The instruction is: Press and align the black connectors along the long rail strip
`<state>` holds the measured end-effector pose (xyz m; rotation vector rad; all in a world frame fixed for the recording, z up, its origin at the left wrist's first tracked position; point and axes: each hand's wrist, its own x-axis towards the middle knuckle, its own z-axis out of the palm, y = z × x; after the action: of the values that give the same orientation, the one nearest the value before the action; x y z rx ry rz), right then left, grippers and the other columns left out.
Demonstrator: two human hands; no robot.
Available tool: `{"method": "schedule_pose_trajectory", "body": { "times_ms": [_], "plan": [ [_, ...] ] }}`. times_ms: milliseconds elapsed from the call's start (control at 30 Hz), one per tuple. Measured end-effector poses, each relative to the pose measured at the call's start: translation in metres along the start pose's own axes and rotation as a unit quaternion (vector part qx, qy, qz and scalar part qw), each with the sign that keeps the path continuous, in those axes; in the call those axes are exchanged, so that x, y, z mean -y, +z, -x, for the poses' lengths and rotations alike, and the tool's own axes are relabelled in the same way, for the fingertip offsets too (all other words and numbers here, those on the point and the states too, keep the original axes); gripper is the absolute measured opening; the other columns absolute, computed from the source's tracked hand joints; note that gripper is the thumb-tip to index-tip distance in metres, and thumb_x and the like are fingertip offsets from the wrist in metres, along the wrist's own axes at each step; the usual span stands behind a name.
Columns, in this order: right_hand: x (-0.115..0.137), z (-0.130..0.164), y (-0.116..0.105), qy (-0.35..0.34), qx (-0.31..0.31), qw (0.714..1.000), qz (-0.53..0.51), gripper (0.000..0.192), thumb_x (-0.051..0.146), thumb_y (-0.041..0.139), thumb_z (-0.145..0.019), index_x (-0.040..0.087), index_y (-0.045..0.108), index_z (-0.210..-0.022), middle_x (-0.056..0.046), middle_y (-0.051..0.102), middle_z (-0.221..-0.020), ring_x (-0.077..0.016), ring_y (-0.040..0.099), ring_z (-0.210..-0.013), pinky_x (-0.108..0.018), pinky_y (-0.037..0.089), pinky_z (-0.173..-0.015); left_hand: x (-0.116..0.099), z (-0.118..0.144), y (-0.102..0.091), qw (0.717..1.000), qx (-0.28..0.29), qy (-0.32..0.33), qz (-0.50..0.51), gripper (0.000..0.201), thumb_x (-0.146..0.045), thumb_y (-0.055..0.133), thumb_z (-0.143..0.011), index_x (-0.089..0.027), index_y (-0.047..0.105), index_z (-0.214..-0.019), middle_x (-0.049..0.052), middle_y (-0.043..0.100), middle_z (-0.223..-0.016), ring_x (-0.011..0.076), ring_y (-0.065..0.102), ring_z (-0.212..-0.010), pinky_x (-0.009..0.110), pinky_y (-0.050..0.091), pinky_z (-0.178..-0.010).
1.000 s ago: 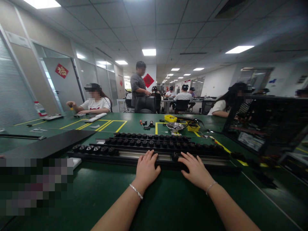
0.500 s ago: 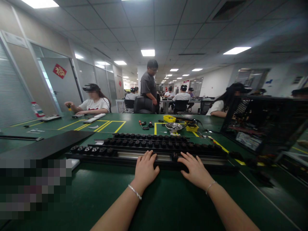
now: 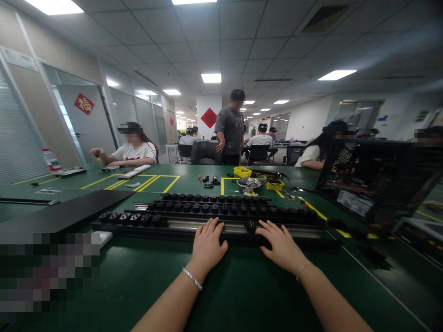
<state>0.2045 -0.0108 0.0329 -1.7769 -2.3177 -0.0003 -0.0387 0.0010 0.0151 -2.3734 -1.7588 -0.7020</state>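
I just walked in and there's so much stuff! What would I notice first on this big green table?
First you would see two hands, the left hand and the right hand, resting flat with fingers spread on the nearest long black rail, close to the table's near edge. Two more rails studded with round black knobs lie just behind it. Farther back, in the middle of the green table, sit a shiny metal bowl and a yellow tray.

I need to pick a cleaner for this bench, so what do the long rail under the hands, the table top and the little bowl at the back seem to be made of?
The rail: a bright strip, probably bare metal, in a dull black frame that could be plastic or painted metal. The table top: a dark green mat with a soft sheen, likely rubber or vinyl. The bowl: shiny silver, apparently steel.
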Motion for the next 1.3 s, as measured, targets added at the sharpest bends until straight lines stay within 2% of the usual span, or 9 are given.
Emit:
{"method": "schedule_pose_trajectory", "body": {
  "times_ms": [1300],
  "plan": [
    [-0.0053,0.0018,-0.0008,0.000,0.000,1.000,0.002,0.043,0.028,0.050,-0.075,0.035,0.055,-0.117,0.000,0.035,-0.147,-0.0250,0.024,-0.137,-0.055,0.015,-0.108,0.0025,0.0003,0.0024,1.000,-0.011,0.013,-0.006,0.049,-0.037,0.050,-0.079,-0.027,0.049,-0.126,0.002,0.043,-0.142,0.0227,0.034,-0.132,0.042,0.029,-0.105]
  ]
}}
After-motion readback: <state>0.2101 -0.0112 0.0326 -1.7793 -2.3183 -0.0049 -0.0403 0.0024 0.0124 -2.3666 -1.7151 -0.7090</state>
